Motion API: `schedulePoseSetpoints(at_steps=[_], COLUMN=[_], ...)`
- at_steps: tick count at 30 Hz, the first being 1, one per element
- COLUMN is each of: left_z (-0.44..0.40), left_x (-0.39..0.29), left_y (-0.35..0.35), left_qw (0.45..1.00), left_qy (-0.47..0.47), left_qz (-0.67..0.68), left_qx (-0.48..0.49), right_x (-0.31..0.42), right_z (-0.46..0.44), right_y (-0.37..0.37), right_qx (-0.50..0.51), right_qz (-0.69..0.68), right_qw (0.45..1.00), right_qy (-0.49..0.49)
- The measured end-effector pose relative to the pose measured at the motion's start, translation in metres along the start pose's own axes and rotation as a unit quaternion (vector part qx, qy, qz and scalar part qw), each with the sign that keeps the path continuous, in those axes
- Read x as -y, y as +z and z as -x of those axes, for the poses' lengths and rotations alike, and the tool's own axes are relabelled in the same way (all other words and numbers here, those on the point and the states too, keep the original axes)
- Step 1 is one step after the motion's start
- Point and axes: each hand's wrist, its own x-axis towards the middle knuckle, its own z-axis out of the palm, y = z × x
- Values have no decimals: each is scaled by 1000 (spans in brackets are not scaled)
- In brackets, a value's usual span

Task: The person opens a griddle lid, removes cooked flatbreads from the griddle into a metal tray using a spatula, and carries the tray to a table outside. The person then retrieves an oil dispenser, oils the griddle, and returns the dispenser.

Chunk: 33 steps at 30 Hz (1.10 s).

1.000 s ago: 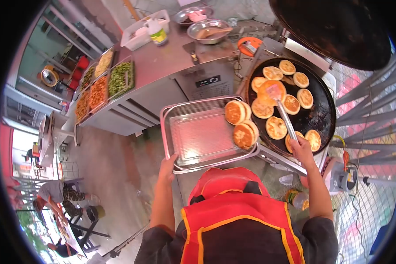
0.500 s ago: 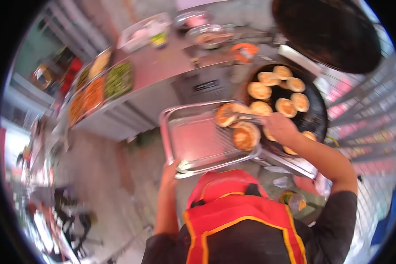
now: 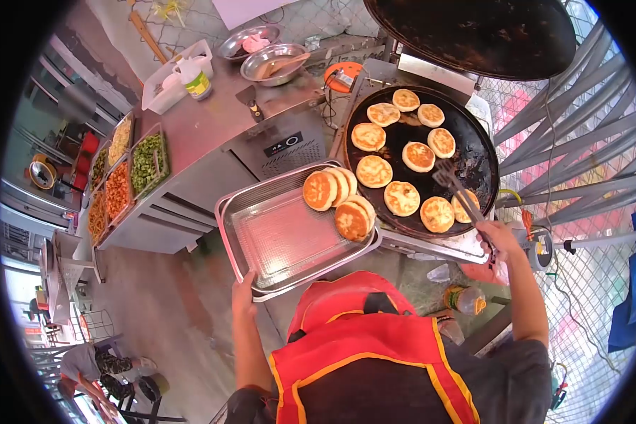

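My left hand grips the near left corner of a shiny metal tray. Two overlapping groups of browned flatbreads lie at the tray's right end. In my right hand is a pair of metal tongs, its tips over the right side of a round black griddle. No bread shows between the tips. Several round flatbreads with browned tops lie on the griddle, one partly beneath the tongs. The tray's right end sits against the griddle's front left edge.
The griddle's large dark lid stands raised behind it. At left, a counter bears metal bowls, a white bin and trays of chopped vegetables. An oil bottle lies below the griddle. Another person is at lower left.
My right hand and the tongs have moved off the breads in the tray, across to the griddle's right side. The view has shifted; my left hand still holds the tray.
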Motion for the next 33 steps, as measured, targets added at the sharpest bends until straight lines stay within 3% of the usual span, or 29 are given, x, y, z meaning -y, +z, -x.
schedulePoseSetpoints(at_steps=[3,5,11,16,21,24,25,29,32,33], left_z=[1,6,8,2,4,4,3,1,0,-1], left_x=[-4,-5,3,9,6,6,4,4,4,4], left_y=[1,5,-1,-9,-2,-9,-7,-7,-6,-5], left_qw=[1000,1000,1000,1000,999,1000,1000,999,999,999], left_qy=[-16,0,-8,-12,12,2,1,9,15,13], left_qz=[-12,-1,-21,-4,10,-3,-5,0,3,0], left_qx=[-1,-6,-8,-7,29,19,20,31,35,33], right_x=[-23,-35,-18,-19,-9,-27,-17,-35,-20,-17], right_z=[-27,-65,-103,-42,41,41,54,44,61,68], right_y=[5,22,85,88,107,130,140,155,125,107], right_qx=[56,103,36,49,127,64,73,30,86,92], right_qz=[-120,-225,-259,-64,97,312,344,445,353,297], right_qw=[990,969,965,984,972,866,879,809,878,923], right_qy=[56,18,-21,-156,-171,-386,-324,-383,-310,-228])
